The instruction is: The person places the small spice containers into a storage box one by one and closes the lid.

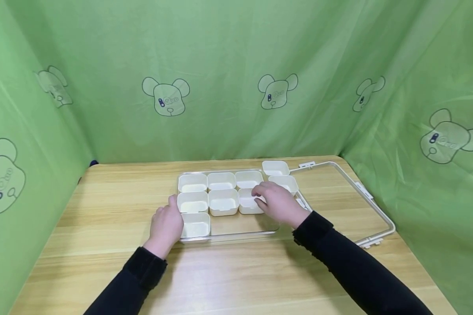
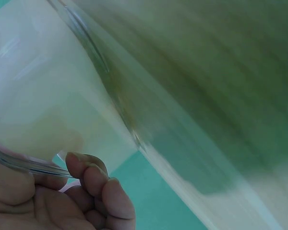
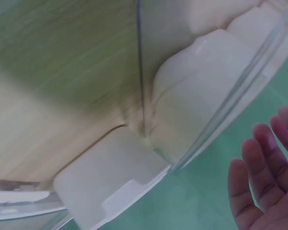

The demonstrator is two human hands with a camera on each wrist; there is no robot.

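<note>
Left hand [image 1: 166, 225] gripped the clear tray [image 1: 228, 236], long axis left-to-right; at its right, the relaxed right hand [image 1: 279, 203] partly hid a white bin [image 1: 247, 204]

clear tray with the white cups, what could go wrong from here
The left hand grips the clear tray by its rim; if it tilts, the cups might slide into the open space beside the lone front cup. The right hand, over the middle row's right-end cup, could knock it askew. The nearer cup outside the tray might get bumped too.
</note>
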